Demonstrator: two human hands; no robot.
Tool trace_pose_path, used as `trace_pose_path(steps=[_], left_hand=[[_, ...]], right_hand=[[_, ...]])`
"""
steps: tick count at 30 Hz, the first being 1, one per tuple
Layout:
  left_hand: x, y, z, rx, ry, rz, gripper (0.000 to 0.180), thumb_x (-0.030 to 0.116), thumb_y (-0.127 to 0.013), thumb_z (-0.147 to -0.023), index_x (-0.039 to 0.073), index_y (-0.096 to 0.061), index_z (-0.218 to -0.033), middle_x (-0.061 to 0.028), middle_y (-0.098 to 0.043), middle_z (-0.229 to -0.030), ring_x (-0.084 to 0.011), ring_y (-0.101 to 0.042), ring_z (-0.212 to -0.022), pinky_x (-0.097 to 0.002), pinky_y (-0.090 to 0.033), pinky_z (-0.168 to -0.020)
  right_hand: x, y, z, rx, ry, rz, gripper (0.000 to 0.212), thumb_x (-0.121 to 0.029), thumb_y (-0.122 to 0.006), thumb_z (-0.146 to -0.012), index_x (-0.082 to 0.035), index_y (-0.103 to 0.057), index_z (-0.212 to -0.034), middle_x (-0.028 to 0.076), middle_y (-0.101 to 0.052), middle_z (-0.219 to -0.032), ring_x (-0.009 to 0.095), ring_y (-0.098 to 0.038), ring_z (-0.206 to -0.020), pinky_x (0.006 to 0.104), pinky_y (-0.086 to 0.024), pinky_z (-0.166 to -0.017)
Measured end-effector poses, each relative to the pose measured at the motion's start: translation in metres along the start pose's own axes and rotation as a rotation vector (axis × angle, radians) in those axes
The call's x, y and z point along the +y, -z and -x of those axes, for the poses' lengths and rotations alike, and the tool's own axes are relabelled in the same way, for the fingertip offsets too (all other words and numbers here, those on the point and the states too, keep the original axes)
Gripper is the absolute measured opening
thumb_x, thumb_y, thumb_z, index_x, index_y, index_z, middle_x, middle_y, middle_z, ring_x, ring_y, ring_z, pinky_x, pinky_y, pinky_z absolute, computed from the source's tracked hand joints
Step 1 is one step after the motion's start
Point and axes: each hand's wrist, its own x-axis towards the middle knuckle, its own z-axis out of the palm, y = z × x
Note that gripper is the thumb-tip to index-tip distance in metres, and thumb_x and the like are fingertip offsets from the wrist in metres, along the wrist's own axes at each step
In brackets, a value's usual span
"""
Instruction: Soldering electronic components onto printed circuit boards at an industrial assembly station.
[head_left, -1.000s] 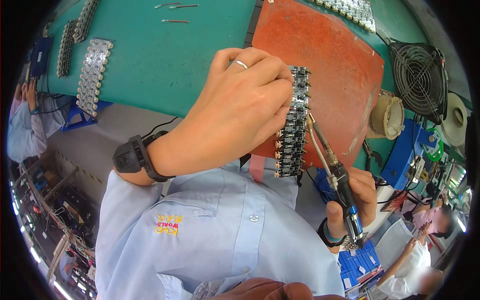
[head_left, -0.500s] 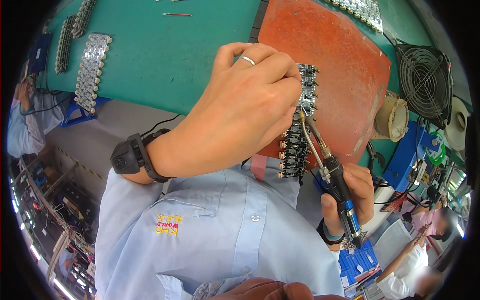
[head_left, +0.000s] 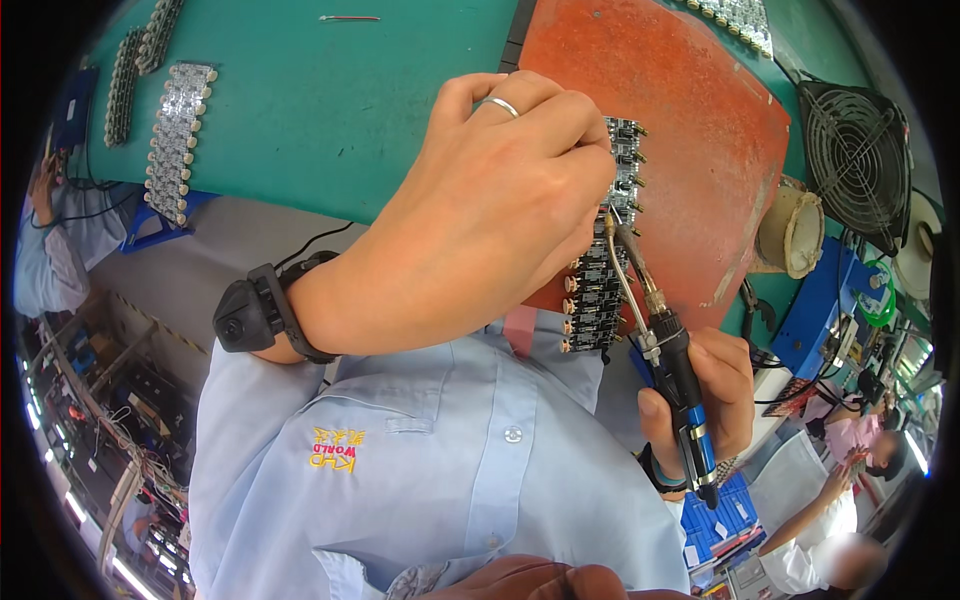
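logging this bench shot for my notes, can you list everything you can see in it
black strip of small circuit boards: one, black, upright over the orange mat's near edge, under the left hand
blue-handled soldering iron: one, blue and black, tip at the strip
orange rubber work mat: one, orange, on the green bench
green bench top: one, green, far side
silvery board strips: about three, silver, bench's left end
black round fan: one, black, right
cream tape roll: one, cream, beside the mat
black wrist device: one, black, left wrist
left hand: fingers gripping the strip
right hand: holding the iron
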Motion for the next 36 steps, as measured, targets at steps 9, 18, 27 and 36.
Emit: trace_pose_path(steps=[9, 18, 27, 36], left_hand=[[0.003, 0.0, 0.0, -0.005, -0.002, 0.009, 0.006, 0.007, -0.065, -0.076, 0.007, -0.059, -0.077, -0.0038, -0.059, -0.102, -0.0253, -0.053, -0.103, -0.0404, -0.035, -0.093], [-0.001, 0.004, 0.003, -0.045, -0.014, 0.033, 0.026, 0.016, -0.072, -0.072, 0.008, -0.061, -0.094, -0.0039, -0.058, -0.106, -0.0252, -0.051, -0.107, -0.0446, -0.03, -0.1], [-0.009, 0.008, -0.001, 0.043, -0.02, -0.043, 0.036, 0.026, -0.076, -0.073, 0.011, -0.062, -0.104, -0.003, -0.057, -0.111, -0.0213, -0.05, -0.113, -0.0505, -0.026, -0.104], [-0.121, 0.058, 0.029, 0.33, 0.368, -0.373, 0.021, 0.021, -0.068, -0.082, 0.011, -0.063, -0.099, -0.0047, -0.057, -0.1, -0.0248, -0.051, -0.099, -0.039, -0.034, -0.091]], right_hand=[[0.004, 0.002, 0.015, 0.343, -0.066, -0.039, 0.054, -0.037, -0.074, -0.08, 0.003, -0.052, -0.108, 0.017, -0.059, -0.096, 0.024, -0.057, -0.084, 0.0351, -0.046, -0.075], [0.017, -0.013, 0.003, 0.547, -0.19, -0.231, 0.057, -0.038, -0.077, -0.077, 0.003, -0.051, -0.107, 0.016, -0.057, -0.097, 0.02, -0.056, -0.083, 0.0295, -0.045, -0.073], [0.024, -0.017, -0.012, 0.548, -0.158, -0.285, 0.053, -0.039, -0.073, -0.081, 0.002, -0.052, -0.106, 0.014, -0.057, -0.099, 0.02, -0.055, -0.086, 0.0304, -0.045, -0.077], [0.033, -0.014, -0.015, 0.553, -0.179, -0.353, 0.05, -0.036, -0.07, -0.083, 0.001, -0.052, -0.111, 0.011, -0.057, -0.095, 0.016, -0.058, -0.079, 0.0245, -0.047, -0.067]])
